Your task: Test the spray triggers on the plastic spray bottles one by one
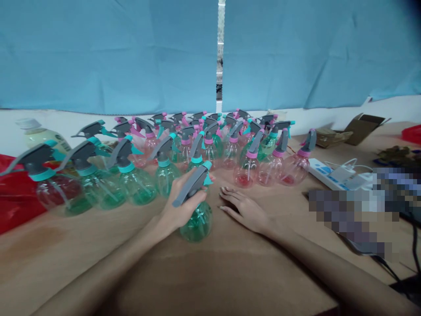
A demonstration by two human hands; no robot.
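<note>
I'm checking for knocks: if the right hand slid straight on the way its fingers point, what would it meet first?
Probably the clear green plastic spray bottle with grey trigger that the left hand holds; the right hand lies flat just short of it.

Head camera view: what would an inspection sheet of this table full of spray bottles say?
Surface: brown tabletop, bare in front.
Job's things: green spray bottle, upright; rows of green bottles and pink bottles behind it.
Clutter: red bag at left; cardboard box at back right.
Hands: left hand wrapped round the green spray bottle's neck; right hand flat on the tabletop, holding nothing.
Cables: power strip at right; black cable by the right edge.
Surroundings: blue curtain behind the table.
</note>
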